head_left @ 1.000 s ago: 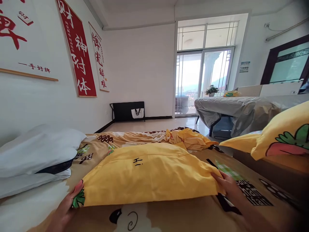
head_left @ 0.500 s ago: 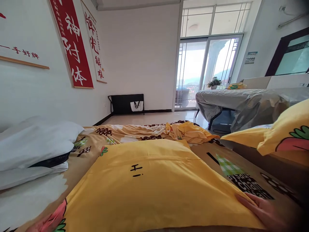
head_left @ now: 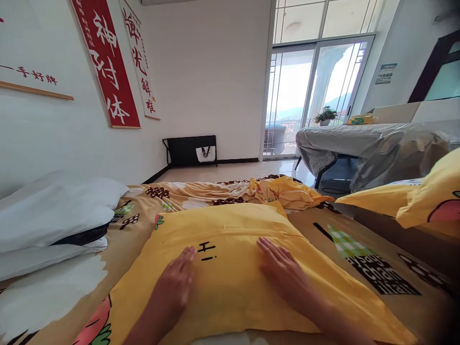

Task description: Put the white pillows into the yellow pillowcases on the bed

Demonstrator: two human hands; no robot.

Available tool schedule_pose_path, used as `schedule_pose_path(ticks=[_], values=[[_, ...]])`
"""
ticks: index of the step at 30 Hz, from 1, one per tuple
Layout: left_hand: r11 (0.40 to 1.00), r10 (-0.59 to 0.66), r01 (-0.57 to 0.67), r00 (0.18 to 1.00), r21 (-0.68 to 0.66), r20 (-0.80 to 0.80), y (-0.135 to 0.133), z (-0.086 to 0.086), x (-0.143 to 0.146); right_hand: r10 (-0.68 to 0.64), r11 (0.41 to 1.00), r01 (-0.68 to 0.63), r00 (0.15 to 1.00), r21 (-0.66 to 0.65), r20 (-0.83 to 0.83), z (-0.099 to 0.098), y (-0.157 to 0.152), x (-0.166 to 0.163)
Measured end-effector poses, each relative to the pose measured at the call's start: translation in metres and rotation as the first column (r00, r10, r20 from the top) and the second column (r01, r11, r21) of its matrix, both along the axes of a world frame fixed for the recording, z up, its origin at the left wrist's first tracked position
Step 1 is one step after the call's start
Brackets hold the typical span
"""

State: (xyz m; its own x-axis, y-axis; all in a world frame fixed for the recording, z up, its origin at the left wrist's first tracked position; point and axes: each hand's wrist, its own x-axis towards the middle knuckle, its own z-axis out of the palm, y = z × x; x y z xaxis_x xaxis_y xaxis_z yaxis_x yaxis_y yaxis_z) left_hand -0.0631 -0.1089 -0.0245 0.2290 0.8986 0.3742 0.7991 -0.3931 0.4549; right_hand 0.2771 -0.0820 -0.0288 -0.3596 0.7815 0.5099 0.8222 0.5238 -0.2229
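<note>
A yellow pillow [head_left: 230, 306] in a printed case lies on the patterned bedding in front of me, with "Hi" and carrot prints on it. My left hand [head_left: 176, 278] rests on its surface left of the black lettering, fingers stretched forward. To the right of the lettering, my right hand [head_left: 280, 266] lies on the fabric with its fingers extended and close together. Neither hand grips anything. Shallow creases run across the pillow's far part.
White pillows [head_left: 61, 211] are stacked at the left. More yellow pillows [head_left: 388, 199] sit at the right on a brown surface. Crumpled yellow cloth [head_left: 287, 191] lies beyond my pillow on the tan printed bedding [head_left: 302, 225]. A plastic-covered table [head_left: 338, 139] stands at the back right.
Both hands have moved from the pillow's near corners inward onto its top, either side of the lettering. The right hand no longer touches the near right corner. The view has shifted slightly.
</note>
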Motion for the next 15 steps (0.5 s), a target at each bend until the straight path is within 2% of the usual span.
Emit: schedule_pose_path(ticks=[2, 3, 5, 7, 9, 13, 15], values=[[0.984, -0.176, 0.178, 0.972, -0.002, -0.156, 0.024, 0.011, 0.050, 0.231, 0.973, -0.228, 0.970, -0.046, 0.075, 0.013, 0.012, -0.051], [0.981, -0.191, 0.194, 0.959, -0.006, -0.211, 0.036, 0.014, 0.066, 0.292, 0.956, -0.286, 0.953, -0.072, 0.087, 0.017, 0.020, -0.067], [0.991, -0.134, 0.134, 0.946, -0.021, -0.294, 0.059, 0.013, 0.075, 0.266, 0.958, -0.255, 0.960, -0.133, 0.080, 0.019, 0.044, -0.077], [0.999, -0.034, 0.028, 0.943, -0.022, -0.331, 0.075, 0.006, 0.060, 0.146, 0.969, -0.128, 0.987, -0.213, 0.071, 0.013, 0.071, -0.062], [0.998, 0.041, -0.051, 0.942, -0.021, -0.334, 0.083, -0.006, 0.032, 0.008, 0.962, 0.013, 0.997, -0.274, 0.075, 0.000, 0.096, -0.029], [0.985, 0.122, -0.157, 0.936, -0.079, -0.331, 0.076, -0.025, -0.024, -0.265, 0.907, 0.298, 0.953, -0.298, 0.146, -0.031, 0.121, 0.043], [0.969, 0.150, -0.201, 0.940, -0.143, -0.308, 0.068, -0.027, -0.046, -0.327, 0.885, 0.357, 0.934, -0.300, 0.146, -0.041, 0.125, 0.069]])
